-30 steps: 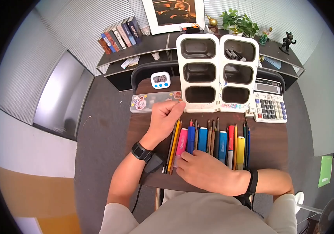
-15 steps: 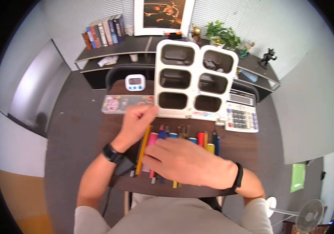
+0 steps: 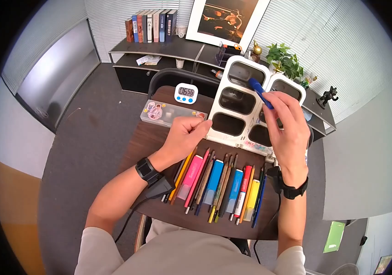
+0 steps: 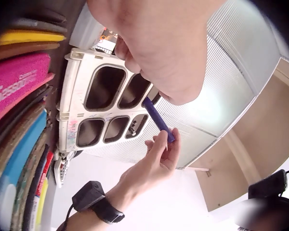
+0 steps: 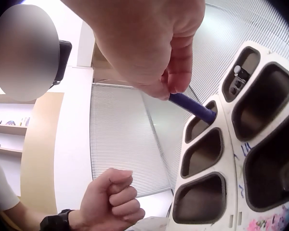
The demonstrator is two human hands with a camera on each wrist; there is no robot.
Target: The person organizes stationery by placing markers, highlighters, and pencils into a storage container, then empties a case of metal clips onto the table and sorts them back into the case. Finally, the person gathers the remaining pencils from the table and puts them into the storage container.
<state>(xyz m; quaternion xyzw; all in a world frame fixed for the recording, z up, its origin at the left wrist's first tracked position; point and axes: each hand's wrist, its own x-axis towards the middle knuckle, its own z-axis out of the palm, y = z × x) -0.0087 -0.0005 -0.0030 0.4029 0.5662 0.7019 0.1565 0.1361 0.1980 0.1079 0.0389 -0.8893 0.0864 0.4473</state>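
Note:
My right hand (image 3: pixel 290 133) pinches a dark blue marker (image 3: pixel 258 90) between thumb and fingers. The marker's far end points into the top left compartment of a white organizer (image 3: pixel 230 140) with dark compartments, standing upright on the table. In the right wrist view, that end overlaps the compartment's opening. My left hand (image 3: pixel 184 140) is curled into a fist with nothing visible in it, beside the organizer's lower left edge. Below lie a pink highlighter (image 3: pixel 191 176), blue highlighters (image 3: pixel 213 183), a red marker (image 3: pixel 244 183), a yellow highlighter (image 3: pixel 252 197) and several pencils in a row.
A white timer (image 3: pixel 186 93) and a clear sticker-covered pencil case (image 3: pixel 164 114) stand left of the organizer. Small grey items (image 5: pixel 238 79) sit in its top right compartment. A calculator (image 4: pixel 61 168) stands at its right. Behind is a shelf with books (image 3: pixel 151 26) and a plant (image 3: pixel 285 62).
My right hand has picked the blue marker out of the row and raised it to the organizer's upper part. My left hand stays beside the organizer. The head view has shifted and tilted.

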